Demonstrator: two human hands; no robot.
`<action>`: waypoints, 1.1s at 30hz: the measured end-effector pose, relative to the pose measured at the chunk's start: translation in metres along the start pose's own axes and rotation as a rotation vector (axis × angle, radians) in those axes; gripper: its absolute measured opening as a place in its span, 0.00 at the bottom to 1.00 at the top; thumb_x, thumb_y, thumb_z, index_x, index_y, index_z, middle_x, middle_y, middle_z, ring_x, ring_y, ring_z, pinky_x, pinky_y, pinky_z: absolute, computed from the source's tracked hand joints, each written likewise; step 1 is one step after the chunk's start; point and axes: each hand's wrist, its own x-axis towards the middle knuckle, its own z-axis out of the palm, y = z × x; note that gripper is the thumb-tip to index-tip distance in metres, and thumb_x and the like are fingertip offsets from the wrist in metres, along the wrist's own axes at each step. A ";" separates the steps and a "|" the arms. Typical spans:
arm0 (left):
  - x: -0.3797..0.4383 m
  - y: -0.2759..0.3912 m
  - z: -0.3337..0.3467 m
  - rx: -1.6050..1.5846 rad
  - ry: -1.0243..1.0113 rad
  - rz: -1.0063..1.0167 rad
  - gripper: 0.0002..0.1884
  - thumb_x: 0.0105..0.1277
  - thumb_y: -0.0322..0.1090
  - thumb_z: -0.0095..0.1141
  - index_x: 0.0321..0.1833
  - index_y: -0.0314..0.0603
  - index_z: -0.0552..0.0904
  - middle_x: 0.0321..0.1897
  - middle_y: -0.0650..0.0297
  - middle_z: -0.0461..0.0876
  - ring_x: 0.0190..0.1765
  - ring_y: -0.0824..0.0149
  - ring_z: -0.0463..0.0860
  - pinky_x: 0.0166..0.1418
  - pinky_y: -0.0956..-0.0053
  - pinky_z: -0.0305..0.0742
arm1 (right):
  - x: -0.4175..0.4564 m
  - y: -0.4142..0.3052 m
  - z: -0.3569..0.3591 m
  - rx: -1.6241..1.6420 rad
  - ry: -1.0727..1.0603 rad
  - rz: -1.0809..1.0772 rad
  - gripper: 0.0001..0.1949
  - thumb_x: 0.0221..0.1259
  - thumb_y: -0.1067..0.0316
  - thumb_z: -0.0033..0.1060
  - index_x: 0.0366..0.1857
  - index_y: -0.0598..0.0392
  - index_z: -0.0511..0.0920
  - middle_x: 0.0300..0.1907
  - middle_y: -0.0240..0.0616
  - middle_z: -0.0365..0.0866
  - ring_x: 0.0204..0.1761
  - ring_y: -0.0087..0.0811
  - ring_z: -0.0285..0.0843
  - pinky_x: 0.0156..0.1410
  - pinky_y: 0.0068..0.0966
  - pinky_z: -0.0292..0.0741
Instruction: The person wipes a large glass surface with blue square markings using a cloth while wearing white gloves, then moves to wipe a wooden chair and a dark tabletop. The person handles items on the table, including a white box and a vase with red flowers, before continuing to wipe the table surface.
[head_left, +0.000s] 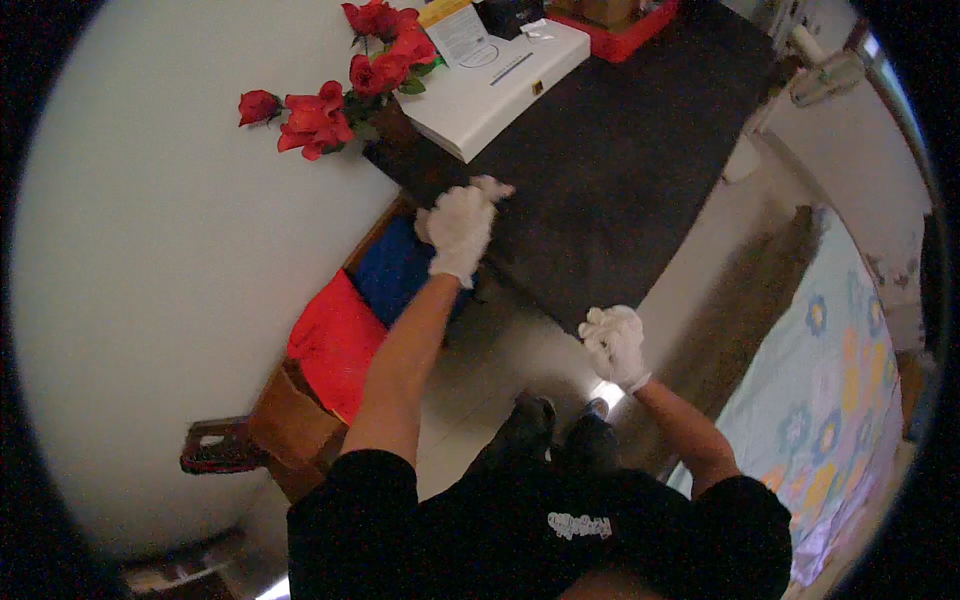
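Note:
My left hand (459, 229), in a white knitted glove, is over the near left edge of the dark-covered table (592, 187). A small pale piece shows at its fingertips; whether that is cloth or glove fingers is unclear. At the table's near right corner is my right hand (615, 345), also gloved in white, with its fingers curled. The palms and whatever may lie in them are hidden. A white flat case (495, 90) with a metal clasp rests on the table beyond my left hand.
Red artificial roses (315, 124) stand by the wall. A red tray (619, 45) and a black box (510, 16) are at the far end. Blue fabric (397, 262), a red cushion-like item (341, 337) and a brown box (296, 416) line the left. A flowered bedspread (817, 420) lies at right.

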 end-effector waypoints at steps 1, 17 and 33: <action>-0.018 0.017 0.007 0.009 0.005 0.071 0.09 0.65 0.42 0.59 0.37 0.46 0.87 0.38 0.54 0.87 0.41 0.49 0.87 0.40 0.53 0.84 | -0.004 -0.001 0.003 0.001 -0.033 0.018 0.08 0.59 0.61 0.57 0.25 0.48 0.79 0.27 0.37 0.75 0.32 0.42 0.76 0.40 0.43 0.68; -0.124 0.026 -0.007 -2.502 -0.452 -0.451 0.22 0.82 0.49 0.46 0.70 0.45 0.76 0.62 0.52 0.81 0.63 0.54 0.81 0.69 0.56 0.77 | -0.025 -0.054 0.009 0.885 0.345 0.865 0.07 0.74 0.64 0.60 0.46 0.55 0.82 0.50 0.30 0.86 0.53 0.27 0.79 0.72 0.32 0.69; -0.176 0.053 -0.093 -1.216 -0.134 0.152 0.27 0.73 0.32 0.55 0.76 0.43 0.71 0.73 0.55 0.74 0.72 0.54 0.74 0.77 0.65 0.67 | 0.058 -0.074 -0.005 1.551 -0.282 0.813 0.25 0.77 0.61 0.61 0.72 0.55 0.69 0.65 0.31 0.77 0.65 0.22 0.74 0.70 0.28 0.73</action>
